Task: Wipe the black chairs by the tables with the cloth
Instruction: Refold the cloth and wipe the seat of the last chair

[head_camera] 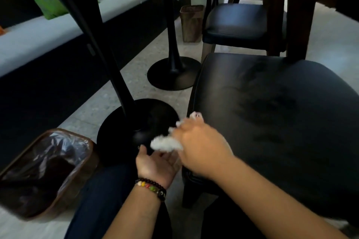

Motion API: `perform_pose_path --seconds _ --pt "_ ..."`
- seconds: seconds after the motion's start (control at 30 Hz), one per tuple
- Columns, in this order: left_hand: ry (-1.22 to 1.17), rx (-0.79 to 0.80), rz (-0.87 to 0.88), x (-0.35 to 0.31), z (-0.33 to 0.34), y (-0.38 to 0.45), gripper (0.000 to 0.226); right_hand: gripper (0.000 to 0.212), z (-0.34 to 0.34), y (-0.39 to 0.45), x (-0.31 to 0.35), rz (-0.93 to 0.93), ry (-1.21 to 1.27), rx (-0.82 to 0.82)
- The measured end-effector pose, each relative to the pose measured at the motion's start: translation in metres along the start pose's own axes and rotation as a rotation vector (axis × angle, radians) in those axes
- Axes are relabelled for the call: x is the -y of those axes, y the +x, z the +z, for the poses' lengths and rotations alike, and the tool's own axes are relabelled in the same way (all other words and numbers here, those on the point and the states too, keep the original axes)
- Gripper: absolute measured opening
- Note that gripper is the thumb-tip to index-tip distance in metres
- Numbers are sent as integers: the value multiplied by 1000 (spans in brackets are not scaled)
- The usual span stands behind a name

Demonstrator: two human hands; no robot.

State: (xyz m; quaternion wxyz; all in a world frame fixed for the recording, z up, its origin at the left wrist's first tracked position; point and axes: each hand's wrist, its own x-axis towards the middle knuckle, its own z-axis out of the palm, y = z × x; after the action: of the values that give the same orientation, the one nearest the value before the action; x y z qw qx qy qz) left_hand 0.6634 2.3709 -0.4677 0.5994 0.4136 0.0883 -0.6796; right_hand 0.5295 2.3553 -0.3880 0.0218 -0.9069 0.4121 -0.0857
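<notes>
The white cloth [167, 142] — bunched, long axis slanting up-right — is gripped by the right hand [202, 149], above the open-palmed left hand [157, 165].

Right hand [202, 147] grips a white cloth [167, 142] at the left edge of a near black chair [272, 114]. Left hand [157, 165] lies palm up just below it. A lined bin [44, 172] stands near left.
</notes>
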Motion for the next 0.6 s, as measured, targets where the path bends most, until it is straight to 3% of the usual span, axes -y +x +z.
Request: perform_pose_path --seconds 0.17,0.33,0.47,0.53,0.6 --pt "69 53 99 -44 6 5 66 37 2 -18 10 -15 -75 99" --pt "365 99 198 -54 30 3 55 24 -5 57 -14 196 -40 166" --pt "672 94 285 -54 52 -5 48 29 8 44 4 130 -214 162" --pt "884 86 344 -52 67 -5 42 31 11 14 20 39 -255 123" --pt "1089 106 451 -47 81 -3 29 27 14 -19 30 27 -182 -77"
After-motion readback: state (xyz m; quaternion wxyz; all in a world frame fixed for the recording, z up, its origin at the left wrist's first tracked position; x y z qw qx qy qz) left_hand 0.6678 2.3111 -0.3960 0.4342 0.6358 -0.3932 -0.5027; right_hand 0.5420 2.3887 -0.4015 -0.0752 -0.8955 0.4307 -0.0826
